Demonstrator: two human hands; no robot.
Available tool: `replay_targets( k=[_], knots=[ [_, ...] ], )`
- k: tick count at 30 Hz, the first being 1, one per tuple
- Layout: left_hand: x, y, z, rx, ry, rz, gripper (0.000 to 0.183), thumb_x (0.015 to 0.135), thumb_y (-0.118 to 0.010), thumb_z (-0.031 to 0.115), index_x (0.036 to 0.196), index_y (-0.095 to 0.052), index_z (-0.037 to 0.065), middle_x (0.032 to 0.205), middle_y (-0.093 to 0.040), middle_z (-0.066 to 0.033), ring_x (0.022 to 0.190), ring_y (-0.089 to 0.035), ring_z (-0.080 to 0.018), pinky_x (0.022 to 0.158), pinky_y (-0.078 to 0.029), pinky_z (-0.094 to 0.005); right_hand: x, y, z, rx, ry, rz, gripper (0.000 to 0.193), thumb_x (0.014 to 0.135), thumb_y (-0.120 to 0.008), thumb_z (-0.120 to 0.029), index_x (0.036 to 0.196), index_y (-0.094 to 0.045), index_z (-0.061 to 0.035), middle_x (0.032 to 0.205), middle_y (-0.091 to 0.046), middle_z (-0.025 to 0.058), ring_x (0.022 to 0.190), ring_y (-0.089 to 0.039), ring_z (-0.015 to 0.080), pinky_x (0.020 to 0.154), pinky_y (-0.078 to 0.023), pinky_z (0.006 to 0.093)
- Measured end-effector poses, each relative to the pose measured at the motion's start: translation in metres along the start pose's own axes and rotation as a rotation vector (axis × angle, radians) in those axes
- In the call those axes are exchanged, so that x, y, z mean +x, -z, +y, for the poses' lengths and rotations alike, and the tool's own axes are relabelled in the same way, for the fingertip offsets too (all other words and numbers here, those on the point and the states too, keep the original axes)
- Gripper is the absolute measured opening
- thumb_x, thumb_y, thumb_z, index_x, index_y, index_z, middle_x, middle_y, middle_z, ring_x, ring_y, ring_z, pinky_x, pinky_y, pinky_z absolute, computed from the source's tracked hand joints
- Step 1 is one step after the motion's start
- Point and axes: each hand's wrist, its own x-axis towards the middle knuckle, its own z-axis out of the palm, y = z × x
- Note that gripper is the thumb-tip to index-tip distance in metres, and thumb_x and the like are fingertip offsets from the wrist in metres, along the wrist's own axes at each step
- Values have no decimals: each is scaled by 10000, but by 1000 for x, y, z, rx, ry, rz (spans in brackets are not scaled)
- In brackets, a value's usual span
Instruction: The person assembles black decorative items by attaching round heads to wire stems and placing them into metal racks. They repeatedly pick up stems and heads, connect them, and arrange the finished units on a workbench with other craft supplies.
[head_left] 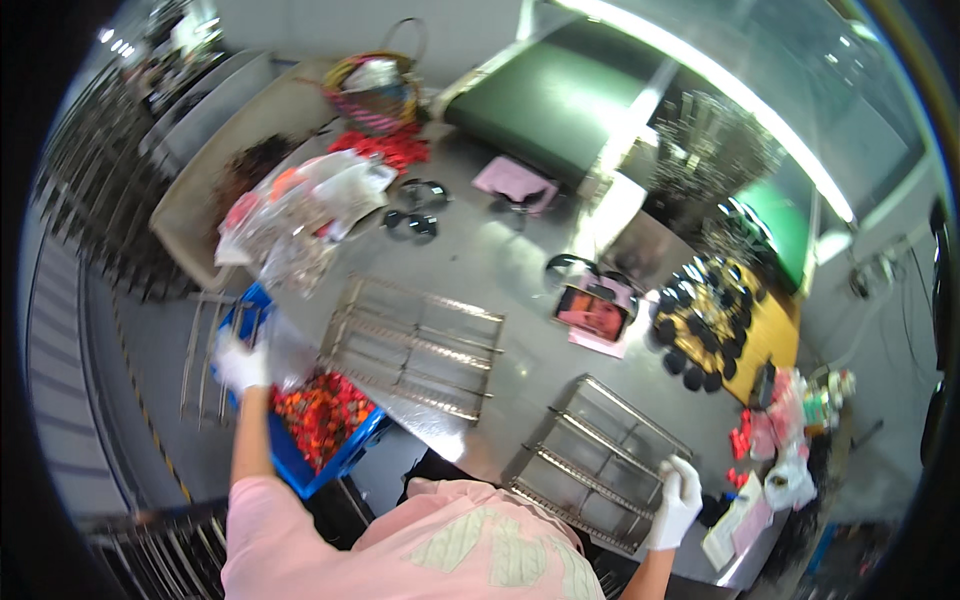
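Observation:
My left hand [242,364], in a white glove, is stretched out over the far left end of a blue bin [352,455]. Motion blurs its fingers, and a slim metal frame [197,365] stands right beside it; I cannot tell if the hand holds it. Small red and orange pieces [318,415] fill the bin, with a clear plastic bag [288,352] at their far end. My right hand [679,503], also white-gloved, has its fingers curled at the right edge of a metal rack [598,470] lying on the table. Another metal rack [415,345] lies to the left.
On the metal table [470,255] are plastic bags [320,200], dark lenses [412,208] and a picture card [597,312]. Many black round pieces [705,320] cover a yellow board at right. Behind stand a green conveyor belt [555,95] and a woven basket [372,95].

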Motion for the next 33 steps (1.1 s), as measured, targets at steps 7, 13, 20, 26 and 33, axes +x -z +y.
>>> replay_targets(
  k=[7, 13, 20, 26, 33],
  knots=[
    [55, -79, -151, 142, 190, -603, 1290, 617, -961, 331, 1637, -173, 293, 1362, -590, -238, 1220, -626, -386, 988, -536, -500, -7, -37, -29, -114, 265, -162, 187, 947, -610, 15, 1085, -731, -26, 944, -731, 88, 868, -695, 178, 806, -541, 289],
    [73, -6, -117, 229, -126, -331, 989, 605, -907, 202, 1483, -454, 197, 1132, -615, -171, 1056, -642, -370, 909, -525, -494, -8, -57, -50, -138, 375, -208, 185, 909, -637, 1, 1050, -738, -63, 919, -738, 101, 850, -712, 251, 799, -558, 347],
    [42, 177, -4, -322, -822, -161, 1028, 576, -865, 111, 1503, -419, 94, 1148, -503, -195, 1094, -519, -418, 972, -424, -496, -32, -144, -146, -55, 1188, -761, 332, 726, -663, -62, 1055, -702, -71, 1019, -668, 102, 945, -639, 306, 812, -503, 447],
    [-64, 301, 164, -861, -1457, -341, 935, 553, -844, 171, 1385, -448, 7, 1139, -543, -207, 1058, -541, -420, 942, -454, -476, -67, -137, -174, -416, 1045, -294, 986, 683, -841, -317, 1536, -408, -79, 1529, -413, 258, 1443, -382, 406, 1198, -273, 548],
    [-189, 431, 261, -1087, -2303, -412, 613, 817, -742, 208, 1363, -541, 14, 1203, -606, -142, 1094, -587, -305, 937, -468, -423, -99, 80, -109, -572, 655, 69, 690, 727, -764, -210, 1375, -564, -83, 886, -637, 109, 774, -634, 327, 709, -477, 461]
  ],
)
